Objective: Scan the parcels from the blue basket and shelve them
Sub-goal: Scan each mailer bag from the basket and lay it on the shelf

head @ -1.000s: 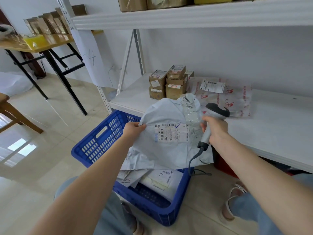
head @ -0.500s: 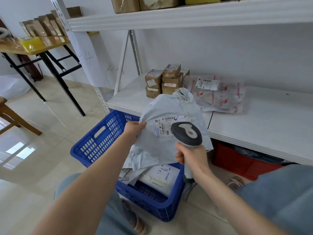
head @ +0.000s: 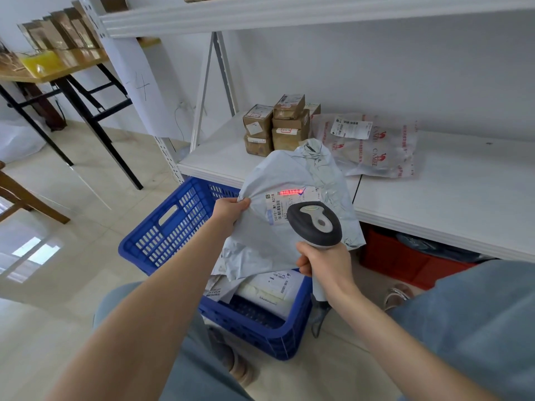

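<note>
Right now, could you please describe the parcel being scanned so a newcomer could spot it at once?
Find the blue basket on the floor by the white shelf. Above it, the left hand holds up a crumpled grey bag. Unlike other parcels, its label carries the scanner's red line.

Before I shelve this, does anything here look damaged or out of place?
Nothing stands out. The grey mailer is crumpled but looks intact, and the scanner casts its red beam across the barcode.

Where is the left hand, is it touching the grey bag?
Touching. The head view shows the left hand pinching the grey bag at its left edge, and the plastic bunches into creases right where it grips.
</note>
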